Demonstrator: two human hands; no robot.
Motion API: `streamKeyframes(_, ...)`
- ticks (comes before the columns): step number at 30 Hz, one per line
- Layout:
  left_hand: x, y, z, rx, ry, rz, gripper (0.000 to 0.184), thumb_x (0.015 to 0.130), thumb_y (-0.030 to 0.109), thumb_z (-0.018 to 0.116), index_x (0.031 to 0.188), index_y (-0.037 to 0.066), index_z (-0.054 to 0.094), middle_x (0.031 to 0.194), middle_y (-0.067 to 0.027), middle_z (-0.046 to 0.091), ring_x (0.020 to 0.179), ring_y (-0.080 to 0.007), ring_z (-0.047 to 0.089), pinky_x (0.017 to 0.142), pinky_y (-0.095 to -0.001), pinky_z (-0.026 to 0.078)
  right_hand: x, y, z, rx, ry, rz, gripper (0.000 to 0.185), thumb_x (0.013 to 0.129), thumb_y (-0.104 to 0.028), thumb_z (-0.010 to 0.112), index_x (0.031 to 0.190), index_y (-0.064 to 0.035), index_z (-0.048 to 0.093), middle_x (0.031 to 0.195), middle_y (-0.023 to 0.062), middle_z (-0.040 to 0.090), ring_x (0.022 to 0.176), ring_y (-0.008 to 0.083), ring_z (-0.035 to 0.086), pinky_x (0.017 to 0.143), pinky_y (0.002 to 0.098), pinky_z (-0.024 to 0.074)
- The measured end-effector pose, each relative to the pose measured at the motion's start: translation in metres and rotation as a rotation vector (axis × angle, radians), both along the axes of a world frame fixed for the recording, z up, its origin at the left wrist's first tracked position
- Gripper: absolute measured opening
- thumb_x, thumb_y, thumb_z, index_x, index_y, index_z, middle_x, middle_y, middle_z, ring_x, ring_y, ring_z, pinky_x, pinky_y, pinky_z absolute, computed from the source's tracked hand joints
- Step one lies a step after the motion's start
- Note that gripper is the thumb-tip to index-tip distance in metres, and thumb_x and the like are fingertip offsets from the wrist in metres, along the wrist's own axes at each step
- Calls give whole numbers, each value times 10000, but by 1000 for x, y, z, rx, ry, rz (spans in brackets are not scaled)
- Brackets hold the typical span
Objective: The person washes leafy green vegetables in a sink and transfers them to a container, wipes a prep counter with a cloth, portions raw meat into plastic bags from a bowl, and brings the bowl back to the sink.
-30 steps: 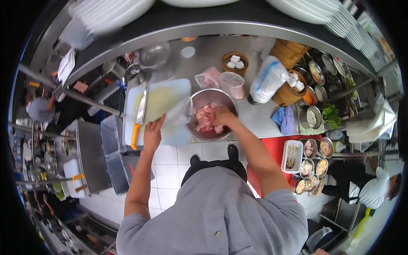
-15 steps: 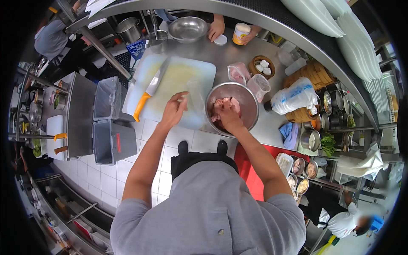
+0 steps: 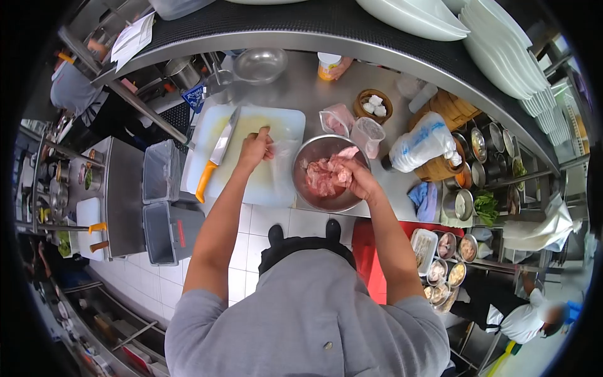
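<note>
My right hand (image 3: 359,181) is closed around pieces of raw meat (image 3: 341,171) at the right side of a steel bowl (image 3: 303,191). More pink raw meat lies in the bowl below. Over the white cutting board (image 3: 210,135), my left hand (image 3: 256,149) has its fingers curled at the edge of a clear plastic bag (image 3: 286,166), seemingly pinching it. The bag stretches from those fingers towards the bowl's left rim. A knife with an orange handle (image 3: 205,179) rests on the board's left part, away from both hands.
Behind the bowl stand a bag of pink meat (image 3: 337,119), a clear plastic tub (image 3: 367,135) and a bamboo steamer (image 3: 360,112). Another person's hand (image 3: 341,68) holds a can (image 3: 327,65). A metal shelf (image 3: 276,39) spans overhead; grey bins (image 3: 164,229) stand left.
My right hand has lifted meat up and to the right within the bowl. My left hand's fingers have curled in at the bag. One of the other person's hands no longer shows.
</note>
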State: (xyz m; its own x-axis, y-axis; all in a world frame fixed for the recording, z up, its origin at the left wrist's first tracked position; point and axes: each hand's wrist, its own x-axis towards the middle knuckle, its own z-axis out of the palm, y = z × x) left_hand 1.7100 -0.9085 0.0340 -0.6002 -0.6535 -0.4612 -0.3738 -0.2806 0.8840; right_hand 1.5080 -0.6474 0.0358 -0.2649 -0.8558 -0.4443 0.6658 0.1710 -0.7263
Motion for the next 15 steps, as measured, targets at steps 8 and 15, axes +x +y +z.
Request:
streamKeyframes(8, -3, 74, 49, -1143, -108, -133, 467, 729, 86, 758, 1167, 32, 605, 1162, -201, 595, 832, -390, 659, 750, -461, 544, 6, -29, 41, -325, -283, 9, 314, 974, -273, 554, 1160, -21, 572, 1092, 189, 659, 836, 221, 659, 674, 292, 559)
streamKeyframes(15, -7, 103, 75, -1011, -92, -88, 667, 699, 101, 766, 1298, -45, 513, 1325, -218, 503, 1108, -417, 594, 913, -442, 530, 45, -80, 85, -272, -29, 125, 305, 943, -282, 611, 1146, -60, 561, 1034, 99, 667, 831, 193, 670, 626, 273, 530)
